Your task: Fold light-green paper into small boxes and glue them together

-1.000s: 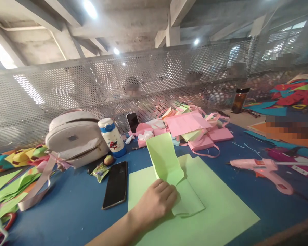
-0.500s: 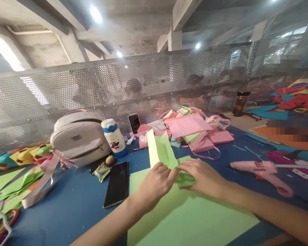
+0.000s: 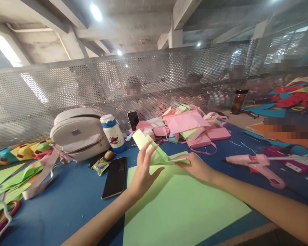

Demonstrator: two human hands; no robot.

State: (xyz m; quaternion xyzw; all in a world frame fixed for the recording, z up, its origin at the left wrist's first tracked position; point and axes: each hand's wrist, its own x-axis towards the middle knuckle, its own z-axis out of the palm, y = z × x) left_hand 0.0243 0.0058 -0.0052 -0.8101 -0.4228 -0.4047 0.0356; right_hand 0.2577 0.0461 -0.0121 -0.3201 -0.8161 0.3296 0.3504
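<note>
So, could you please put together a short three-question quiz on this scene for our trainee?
1. Multiple choice: What lies flat just left of the large green sheet?
(a) a brown jar
(b) a black phone
(c) a pile of pink paper

2. True or false: The pink glue gun lies on the blue table, to the right of the large green sheet.

3. Open: Which hand grips the folded green paper between thumb and fingers, and how does the other hand look?

Key:
1. b
2. True
3. The right hand; the left hand is open, thumb apart from the raised fingers.
</note>
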